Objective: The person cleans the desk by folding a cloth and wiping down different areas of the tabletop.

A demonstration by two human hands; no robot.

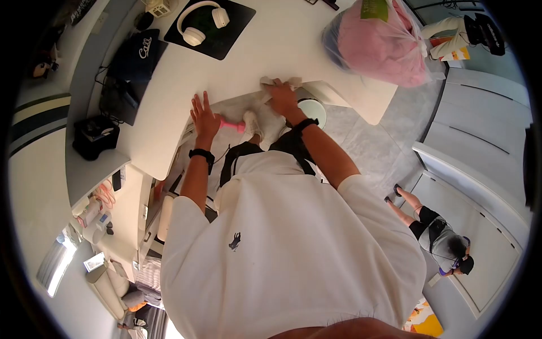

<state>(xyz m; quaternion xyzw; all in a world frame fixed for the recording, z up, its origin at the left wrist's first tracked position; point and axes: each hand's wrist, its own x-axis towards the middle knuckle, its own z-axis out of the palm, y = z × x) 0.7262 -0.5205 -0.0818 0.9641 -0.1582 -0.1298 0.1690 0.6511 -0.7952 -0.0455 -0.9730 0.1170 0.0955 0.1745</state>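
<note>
My right hand point(282, 100) is closed on a pale beige cloth point(294, 82), pressed against the front edge of the white desk point(243, 73). Part of the cloth is hidden under the fingers. At the left, my left hand point(205, 117) rests at the desk edge with its fingers stretched apart, holding nothing. Below the desk edge, near that hand, a pink dumbbell point(231, 125) shows on the floor. A round white-topped item point(312, 112) stands under the desk beside my right wrist.
White headphones point(195, 35) lie on a black mat point(234, 25). A clear bag of pink fabric point(381, 42) sits at the desk's right. A dark cloth with lettering point(132, 59) and a black box point(96, 138) are at left. Another person point(443, 237) stands by a white door.
</note>
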